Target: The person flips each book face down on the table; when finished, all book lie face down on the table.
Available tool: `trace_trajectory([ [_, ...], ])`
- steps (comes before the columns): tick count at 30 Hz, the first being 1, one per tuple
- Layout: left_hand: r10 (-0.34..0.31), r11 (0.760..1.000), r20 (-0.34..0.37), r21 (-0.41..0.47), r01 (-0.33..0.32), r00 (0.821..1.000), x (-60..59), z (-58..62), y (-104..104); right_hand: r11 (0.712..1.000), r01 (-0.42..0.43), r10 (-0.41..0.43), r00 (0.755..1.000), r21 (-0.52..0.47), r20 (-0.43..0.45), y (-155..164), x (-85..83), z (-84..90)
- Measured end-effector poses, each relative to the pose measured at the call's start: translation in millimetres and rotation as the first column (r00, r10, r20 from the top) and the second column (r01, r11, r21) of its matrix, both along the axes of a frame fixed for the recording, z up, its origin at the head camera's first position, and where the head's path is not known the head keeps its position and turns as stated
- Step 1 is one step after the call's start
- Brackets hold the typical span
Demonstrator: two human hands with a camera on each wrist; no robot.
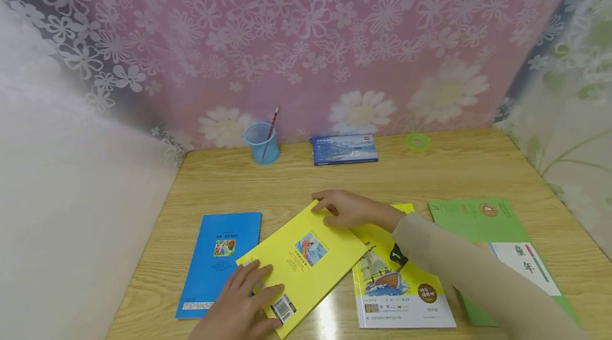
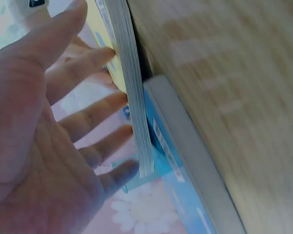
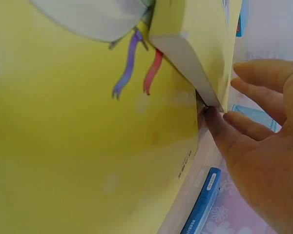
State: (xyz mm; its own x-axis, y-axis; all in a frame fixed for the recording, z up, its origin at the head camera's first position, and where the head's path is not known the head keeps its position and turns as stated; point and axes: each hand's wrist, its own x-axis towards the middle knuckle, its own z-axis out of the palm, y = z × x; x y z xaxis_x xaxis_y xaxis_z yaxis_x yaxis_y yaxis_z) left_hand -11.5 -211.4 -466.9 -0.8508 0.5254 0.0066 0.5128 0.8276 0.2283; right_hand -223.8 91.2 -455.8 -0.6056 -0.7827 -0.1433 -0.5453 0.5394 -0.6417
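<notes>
Nearest me, the left hand, fingers spread, touches the near end of a yellow paperback, left of the ship-cover book with one corner over it; the right hand pinches its far end. I judge it light, bendy, slightly slick: grip opposite edges, thumbs beneath.

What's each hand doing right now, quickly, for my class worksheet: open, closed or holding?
Left hand: open, touching the angled yellow book.
Right hand: holding that book by its edge.
</notes>
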Motion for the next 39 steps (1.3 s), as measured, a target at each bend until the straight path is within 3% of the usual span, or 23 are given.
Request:
trace_trajectory([
  [6, 0.156, 0.987, 0.119, 0.005, -0.158, 0.98, -9.2, 3.9, -11.4, 0.999, -0.027, 0.027, 0.999, 0.026, -0.019, 12.3, 18.5, 4.0],
  [10, 0.211, 0.977, 0.148, -0.022, -0.21, 0.966, -16.7, 5.2, -18.5, 0.998, -0.028, 0.029, 1.0, 0.053, -0.007, 22.7, 34.9, 5.5],
  [19, 0.191, 0.981, 0.101, 0.015, -0.194, 0.976, -33.3, 5.3, -27.0, 0.997, -0.007, 0.008, 1.0, 0.083, -0.002, 48.7, 67.8, 3.7],
  [25, 0.19, 0.981, 0.093, 0.009, -0.192, 0.977, -38.7, 7.1, -26.6, 0.999, 0.014, -0.012, 0.999, 0.047, -0.031, 59.2, 85.1, -4.7],
  [31, 0.202, 0.979, 0.085, -0.005, -0.202, 0.976, -38.0, 7.1, -26.3, 0.999, 0.022, -0.018, 0.993, 0.034, -0.113, 60.3, 87.2, -11.3],
  [39, 0.191, 0.982, 0.057, -0.003, -0.191, 0.98, -35.5, 5.7, -23.5, 0.997, 0.0, 0.01, 0.99, 0.074, -0.138, 59.8, 85.9, -12.9],
])
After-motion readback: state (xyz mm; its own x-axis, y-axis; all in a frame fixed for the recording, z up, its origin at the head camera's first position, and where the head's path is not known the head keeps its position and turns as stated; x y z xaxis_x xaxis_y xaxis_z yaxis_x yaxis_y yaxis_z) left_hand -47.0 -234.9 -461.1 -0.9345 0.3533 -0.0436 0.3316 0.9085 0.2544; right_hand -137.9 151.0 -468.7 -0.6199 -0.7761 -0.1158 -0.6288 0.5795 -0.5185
